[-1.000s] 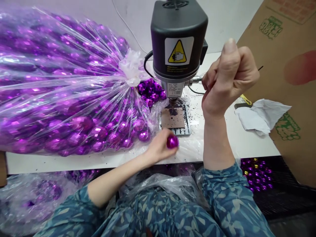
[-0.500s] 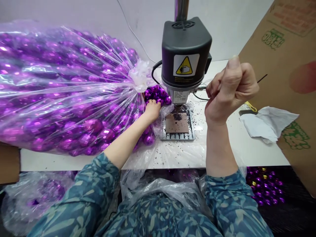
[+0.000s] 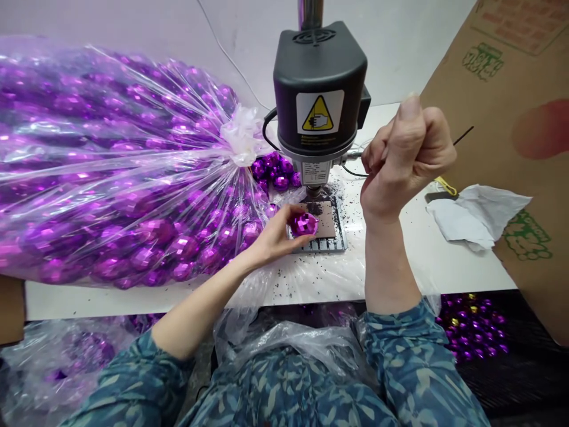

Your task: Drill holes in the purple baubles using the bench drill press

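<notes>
Between the thumb and fingers of my left hand [image 3: 280, 234] is a shiny purple faceted bauble [image 3: 304, 224]. It is over the left part of the drill press base plate [image 3: 331, 244], in front of the chuck [image 3: 313, 191]. My right hand [image 3: 406, 157] is raised and closed around the feed lever [image 3: 355, 155] at the right of the black drill press [image 3: 320, 89]; a thin dark rod sticks out past the fist. Loose purple baubles [image 3: 280, 181] lie behind my left hand, by the mouth of a big clear bag.
The tied plastic bag [image 3: 133, 178] full of purple baubles fills the left side. Dark shavings [image 3: 288, 279] are scattered over the white table. Crumpled white paper [image 3: 478, 216] and a cardboard box [image 3: 502, 118] are at right. More baubles [image 3: 478, 332] sit below the table edge.
My left hand has come from the loose pile toward me and right, now with a purple bauble over the base plate. My right hand stays closed at the lever. The view has shifted slightly.
</notes>
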The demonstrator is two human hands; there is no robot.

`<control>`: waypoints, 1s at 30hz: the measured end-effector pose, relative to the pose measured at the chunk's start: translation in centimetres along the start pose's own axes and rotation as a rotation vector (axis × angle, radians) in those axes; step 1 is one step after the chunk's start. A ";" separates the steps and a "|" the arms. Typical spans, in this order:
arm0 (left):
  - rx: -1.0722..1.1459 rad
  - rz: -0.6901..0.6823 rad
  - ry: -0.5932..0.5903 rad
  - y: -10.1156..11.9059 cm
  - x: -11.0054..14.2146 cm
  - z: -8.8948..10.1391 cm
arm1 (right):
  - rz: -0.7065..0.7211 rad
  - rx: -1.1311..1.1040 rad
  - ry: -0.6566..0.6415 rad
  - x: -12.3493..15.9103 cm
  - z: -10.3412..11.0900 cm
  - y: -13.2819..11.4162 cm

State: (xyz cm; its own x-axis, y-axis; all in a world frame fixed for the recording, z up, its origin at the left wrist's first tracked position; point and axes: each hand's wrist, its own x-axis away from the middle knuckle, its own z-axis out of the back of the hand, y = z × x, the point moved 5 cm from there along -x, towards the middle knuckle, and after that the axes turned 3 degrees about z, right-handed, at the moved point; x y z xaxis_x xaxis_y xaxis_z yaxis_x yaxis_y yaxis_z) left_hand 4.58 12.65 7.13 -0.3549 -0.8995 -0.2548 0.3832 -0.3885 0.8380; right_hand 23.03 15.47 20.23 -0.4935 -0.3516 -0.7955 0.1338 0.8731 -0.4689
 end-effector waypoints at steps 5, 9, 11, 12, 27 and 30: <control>-0.031 0.078 0.011 -3.2 -0.7 -1.8 | 0.028 -0.036 -0.004 0.0 0.0 0.3; -0.029 0.215 0.075 -5.3 -1.9 -1.8 | 0.044 -0.132 -0.009 0.0 0.1 0.5; -0.046 0.270 0.100 -5.8 -2.1 -1.9 | 0.047 -0.154 -0.006 0.0 0.1 0.5; -0.059 0.280 0.112 -6.0 -2.2 -2.0 | 0.047 -0.149 -0.005 0.0 0.1 0.4; -0.086 0.115 0.330 -6.1 -3.0 -4.5 | -0.014 -0.122 -0.013 0.2 -0.1 -0.3; -0.037 0.097 0.356 -6.4 -2.8 -4.9 | -0.015 -0.095 -0.015 0.1 -0.1 -0.5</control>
State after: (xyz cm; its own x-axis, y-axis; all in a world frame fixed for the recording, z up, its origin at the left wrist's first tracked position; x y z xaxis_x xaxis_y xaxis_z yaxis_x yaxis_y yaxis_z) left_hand 7.29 16.65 0.13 0.0010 -0.9430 -0.3327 0.4330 -0.2994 0.8502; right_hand 22.84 15.01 20.37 -0.4815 -0.3692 -0.7949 0.0440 0.8956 -0.4427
